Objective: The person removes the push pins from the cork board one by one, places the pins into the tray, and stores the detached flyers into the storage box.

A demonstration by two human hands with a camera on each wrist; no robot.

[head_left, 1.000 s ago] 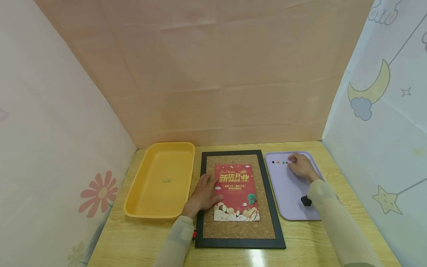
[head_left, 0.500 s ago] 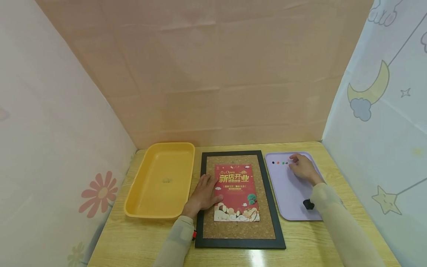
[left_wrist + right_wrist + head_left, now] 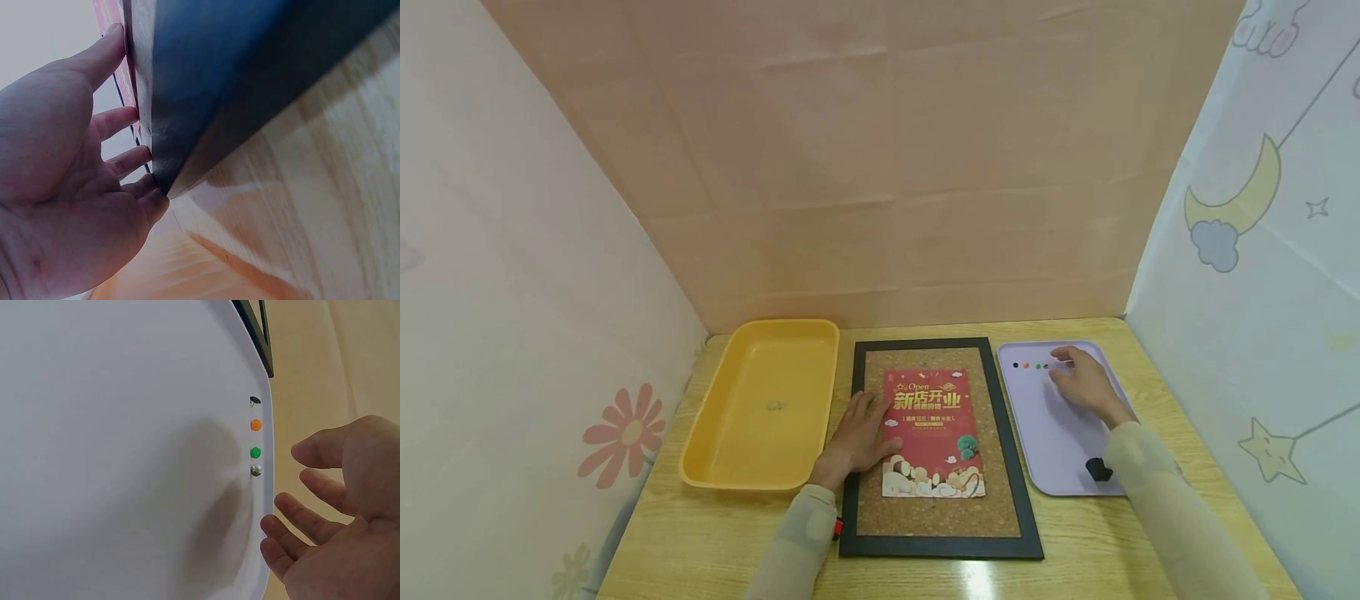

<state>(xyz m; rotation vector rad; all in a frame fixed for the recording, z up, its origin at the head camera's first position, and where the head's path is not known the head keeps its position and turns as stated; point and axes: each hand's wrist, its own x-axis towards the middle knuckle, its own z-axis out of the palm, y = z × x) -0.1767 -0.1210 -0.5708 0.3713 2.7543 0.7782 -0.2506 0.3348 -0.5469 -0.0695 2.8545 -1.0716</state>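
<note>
My left hand lies with its fingers spread across the left edge of a red poster on a black-framed cork board. In the left wrist view its fingertips touch the board's dark frame side and top. Over the far end of a lilac tray, my right hand hovers with thumb and fingers apart, nothing between them. Beside it stand push pins in a row, seen in the right wrist view: black, orange, green and silver.
A yellow tray stands left of the board. The wooden table meets a tan cloth backdrop behind and printed cloth walls at both sides. A small black device sits at the right wrist.
My right hand has shifted slightly to the right from the silver pin, and its thumb and fingers have parted a little. The left hand has stayed in place on the poster.
</note>
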